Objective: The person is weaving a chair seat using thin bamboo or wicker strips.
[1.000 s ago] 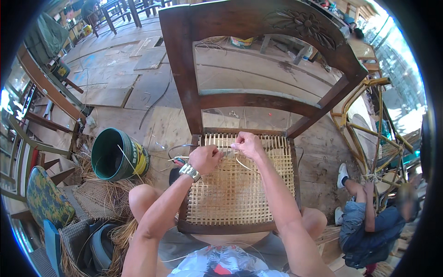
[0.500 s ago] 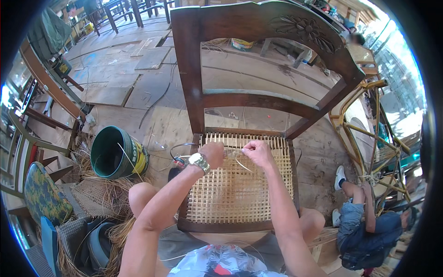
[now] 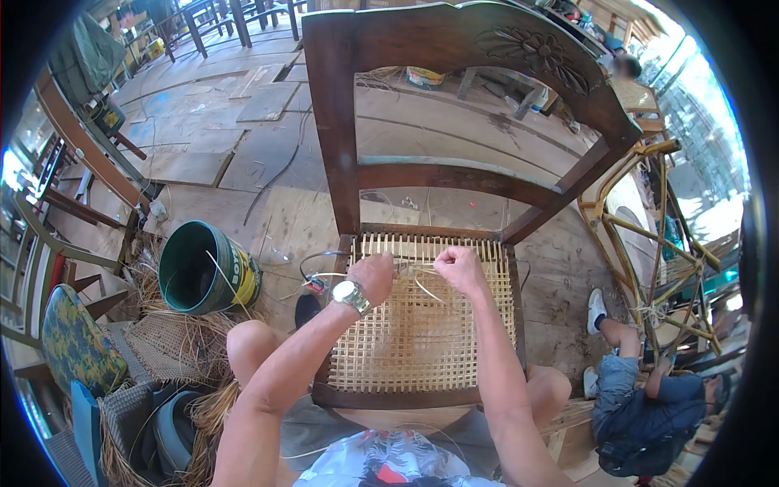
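A dark wooden chair [image 3: 442, 177] with a carved top rail faces me, its seat woven in open cane webbing [image 3: 406, 341]. Over the far part of the seat, my left hand [image 3: 376, 276] is closed, knuckles up and wearing a metal watch; what its fingers hold is hidden. To its right, my right hand [image 3: 460, 269] pinches a thin pale cane strand that runs across the gap between both hands. A loose strand end [image 3: 428, 290] curls over the webbing below them. Left of the seat frame is a small red-and-grey object [image 3: 315, 284] beside a dark looped strand.
A green bucket [image 3: 195, 268] stands at the left, above piled cane scraps [image 3: 213, 410] and a camouflage cushion [image 3: 79, 339]. At the right are a bamboo frame [image 3: 629, 231] and another person's legs [image 3: 621, 369]. Wooden boards [image 3: 268, 146] cover the floor beyond the chair.
My right hand has shifted slightly to the right, away from the left one. My left wrist has turned and dropped a little. The chair stays put.
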Tool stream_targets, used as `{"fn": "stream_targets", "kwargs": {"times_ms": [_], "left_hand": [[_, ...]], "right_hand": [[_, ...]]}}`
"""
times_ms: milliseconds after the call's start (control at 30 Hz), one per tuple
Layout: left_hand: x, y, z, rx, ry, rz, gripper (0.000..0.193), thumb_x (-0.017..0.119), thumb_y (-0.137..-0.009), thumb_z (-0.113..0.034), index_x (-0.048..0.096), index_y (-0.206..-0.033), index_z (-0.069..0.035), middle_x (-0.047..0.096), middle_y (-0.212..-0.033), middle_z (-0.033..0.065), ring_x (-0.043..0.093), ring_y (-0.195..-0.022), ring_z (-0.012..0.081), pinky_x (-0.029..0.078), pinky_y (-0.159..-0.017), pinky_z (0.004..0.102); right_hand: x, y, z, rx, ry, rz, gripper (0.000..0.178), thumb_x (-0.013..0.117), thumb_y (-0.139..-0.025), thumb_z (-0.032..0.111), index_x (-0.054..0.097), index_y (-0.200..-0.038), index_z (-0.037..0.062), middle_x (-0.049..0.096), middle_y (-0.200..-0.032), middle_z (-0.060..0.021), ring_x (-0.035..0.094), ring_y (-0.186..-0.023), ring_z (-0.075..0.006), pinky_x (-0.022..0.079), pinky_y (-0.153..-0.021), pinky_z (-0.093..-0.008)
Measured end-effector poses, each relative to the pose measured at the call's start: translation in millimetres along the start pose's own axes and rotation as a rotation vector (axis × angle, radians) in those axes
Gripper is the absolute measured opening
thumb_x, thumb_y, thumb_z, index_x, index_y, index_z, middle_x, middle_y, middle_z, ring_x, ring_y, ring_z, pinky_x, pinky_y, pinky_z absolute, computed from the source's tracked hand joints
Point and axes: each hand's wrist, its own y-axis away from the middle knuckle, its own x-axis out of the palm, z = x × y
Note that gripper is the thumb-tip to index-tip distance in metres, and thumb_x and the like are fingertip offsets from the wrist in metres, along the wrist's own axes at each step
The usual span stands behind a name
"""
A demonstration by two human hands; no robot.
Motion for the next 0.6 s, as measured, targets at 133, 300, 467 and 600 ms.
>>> {"fn": "stream_targets", "kwargs": {"times_ms": [133, 300, 467, 600], "left_hand": [[-1.1, -2.2, -1.5, -0.035, 0.039, 0.039, 0.022, 0.064, -0.092, -0.023, 0.064, -0.101, -0.003, 0.071, -0.096, 0.0197, 0.068, -0.091, 0.0393, 0.053, -0.077, 0.0497], [-2.2, -2.9, 0.7, -0.049, 0.064, 0.046, 0.024, 0.064, -0.093, -0.023, 0.065, -0.106, -0.003, 0.071, -0.100, 0.0200, 0.068, -0.093, 0.0389, 0.053, -0.079, 0.0494], [-5.1, -3.1, 2.2, -0.073, 0.099, 0.035, 0.025, 0.065, -0.092, -0.025, 0.067, -0.108, -0.005, 0.071, -0.100, 0.0199, 0.069, -0.094, 0.0382, 0.053, -0.080, 0.0486], [-15.6, -2.3, -1.5, -0.065, 0.141, 0.091, 0.026, 0.067, -0.091, -0.027, 0.067, -0.106, -0.006, 0.071, -0.098, 0.0199, 0.069, -0.093, 0.0376, 0.054, -0.080, 0.0482]], "right_hand": [[-2.7, -1.2, -2.7, -0.011, -0.019, 0.008, 0.014, 0.070, -0.077, 0.015, 0.073, -0.079, 0.0015, 0.071, -0.074, -0.0055, 0.063, -0.068, -0.0107, 0.051, -0.066, -0.0287], [-5.8, -0.7, -7.3, 0.023, -0.094, 0.057, 0.015, 0.069, -0.077, 0.017, 0.073, -0.080, 0.0029, 0.071, -0.075, -0.0068, 0.065, -0.070, -0.0125, 0.052, -0.068, -0.0296], [0.5, 1.0, 4.8, 0.045, -0.036, 0.039, 0.016, 0.068, -0.079, 0.019, 0.074, -0.081, 0.0045, 0.073, -0.078, -0.0089, 0.068, -0.073, -0.0163, 0.054, -0.073, -0.0319], [7.5, 0.8, 8.2, 0.025, 0.046, 0.027, 0.016, 0.067, -0.079, 0.020, 0.074, -0.082, 0.0057, 0.074, -0.082, -0.0104, 0.070, -0.078, -0.0189, 0.055, -0.074, -0.0329]]}}
